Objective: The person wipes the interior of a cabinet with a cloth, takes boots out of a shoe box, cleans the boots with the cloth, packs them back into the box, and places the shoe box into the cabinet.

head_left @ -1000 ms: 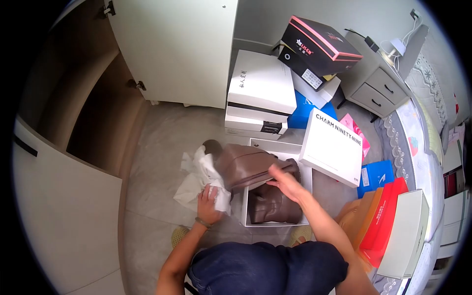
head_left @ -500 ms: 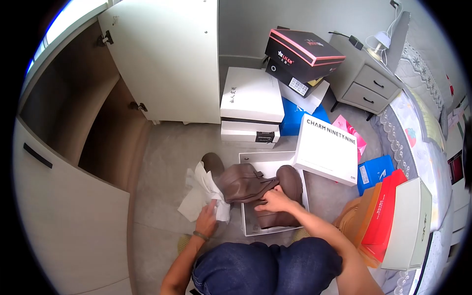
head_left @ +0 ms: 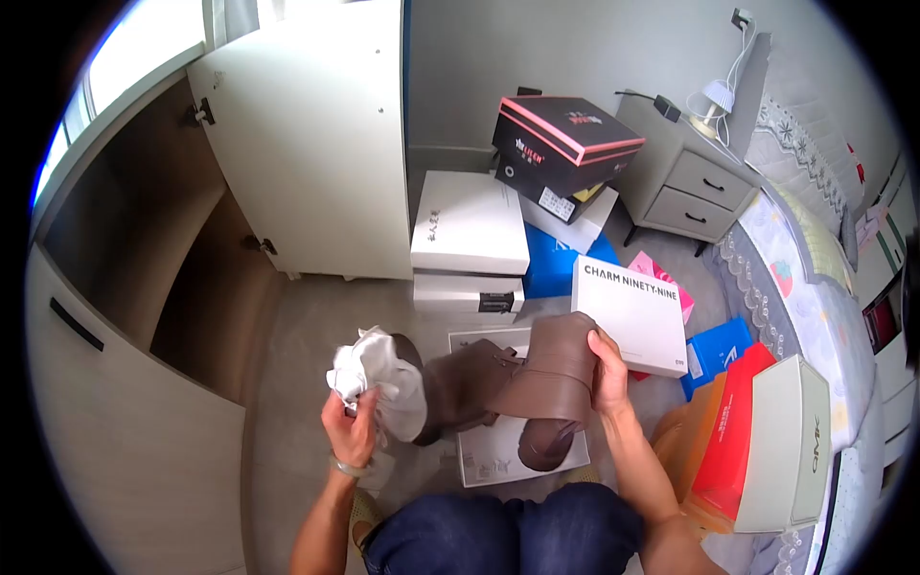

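My left hand (head_left: 353, 429) is closed around crumpled white tissue paper (head_left: 364, 369), held up left of a white shoebox. In my right hand (head_left: 610, 376) is a brown boot (head_left: 548, 383), gripped by its wide upper and raised over the box with its rounded toe pointing down. A second brown boot (head_left: 460, 383) lies on its side across the box's left edge, partly behind the paper and the held boot. Beneath both boots is the open white shoebox (head_left: 474, 468), its inside partly hidden.
A white lid (head_left: 632, 331) marked CHARM NINETY-NINE leans to the right. Behind stand stacked white boxes (head_left: 470, 225) and black shoeboxes (head_left: 565, 134). At right are red (head_left: 733, 431) and pale boxes (head_left: 786, 450) beside the bed. An open cabinet door (head_left: 307, 144) is at left.
My right hand has lifted the boot up from inside the box. My left hand has gathered the white paper and raised it off the floor. The camera view has shifted slightly.
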`<state>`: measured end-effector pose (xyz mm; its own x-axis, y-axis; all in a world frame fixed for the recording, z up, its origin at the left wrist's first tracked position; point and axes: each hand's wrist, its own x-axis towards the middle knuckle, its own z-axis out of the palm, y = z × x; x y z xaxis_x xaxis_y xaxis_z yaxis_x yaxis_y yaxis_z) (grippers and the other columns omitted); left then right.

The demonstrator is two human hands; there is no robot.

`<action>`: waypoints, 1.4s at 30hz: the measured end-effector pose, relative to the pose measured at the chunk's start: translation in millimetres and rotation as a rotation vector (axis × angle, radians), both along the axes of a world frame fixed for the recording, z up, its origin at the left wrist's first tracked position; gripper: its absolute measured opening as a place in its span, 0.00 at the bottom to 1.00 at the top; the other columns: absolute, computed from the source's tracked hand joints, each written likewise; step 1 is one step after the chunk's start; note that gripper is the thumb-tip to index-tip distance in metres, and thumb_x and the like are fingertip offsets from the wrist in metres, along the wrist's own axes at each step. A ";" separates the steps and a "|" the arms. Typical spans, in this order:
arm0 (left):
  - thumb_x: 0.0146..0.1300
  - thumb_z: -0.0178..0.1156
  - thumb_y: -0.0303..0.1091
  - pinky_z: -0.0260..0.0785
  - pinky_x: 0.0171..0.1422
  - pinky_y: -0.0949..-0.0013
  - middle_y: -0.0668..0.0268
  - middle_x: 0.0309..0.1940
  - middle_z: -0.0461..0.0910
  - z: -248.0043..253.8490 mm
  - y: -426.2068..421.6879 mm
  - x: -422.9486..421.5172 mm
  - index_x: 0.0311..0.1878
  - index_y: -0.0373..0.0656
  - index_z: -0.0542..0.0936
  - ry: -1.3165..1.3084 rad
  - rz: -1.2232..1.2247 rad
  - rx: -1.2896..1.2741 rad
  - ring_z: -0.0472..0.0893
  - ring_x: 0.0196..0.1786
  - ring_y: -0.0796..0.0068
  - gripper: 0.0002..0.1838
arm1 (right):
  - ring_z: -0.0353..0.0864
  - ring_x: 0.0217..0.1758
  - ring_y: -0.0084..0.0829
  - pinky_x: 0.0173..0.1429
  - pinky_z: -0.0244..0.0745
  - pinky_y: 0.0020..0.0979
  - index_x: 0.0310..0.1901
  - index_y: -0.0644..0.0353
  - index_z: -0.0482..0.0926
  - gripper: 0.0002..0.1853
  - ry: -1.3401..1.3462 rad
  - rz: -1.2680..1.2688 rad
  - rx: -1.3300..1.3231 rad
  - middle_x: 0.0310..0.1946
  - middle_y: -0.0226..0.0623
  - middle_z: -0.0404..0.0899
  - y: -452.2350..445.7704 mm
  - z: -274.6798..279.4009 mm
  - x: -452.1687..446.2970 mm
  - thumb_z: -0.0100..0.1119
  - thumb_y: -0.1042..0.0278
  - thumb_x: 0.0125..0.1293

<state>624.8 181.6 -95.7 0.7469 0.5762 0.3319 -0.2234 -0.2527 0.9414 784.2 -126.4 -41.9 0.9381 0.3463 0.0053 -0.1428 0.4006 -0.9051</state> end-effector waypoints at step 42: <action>0.78 0.46 0.46 0.68 0.51 0.76 0.71 0.45 0.78 90.3 -102.7 89.4 0.57 0.38 0.75 -0.095 -0.680 -0.675 0.75 0.46 0.85 0.21 | 0.67 0.67 0.30 0.70 0.59 0.29 0.72 0.61 0.60 0.37 -0.214 0.253 0.024 0.64 0.40 0.68 71.6 47.6 -1.4 0.56 0.44 0.70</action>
<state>714.3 78.9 -5.4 0.9787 0.1220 0.1653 -0.2053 0.5475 0.8112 782.8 -54.8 5.7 0.7992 0.5653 0.2041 -0.0477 0.3981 -0.9161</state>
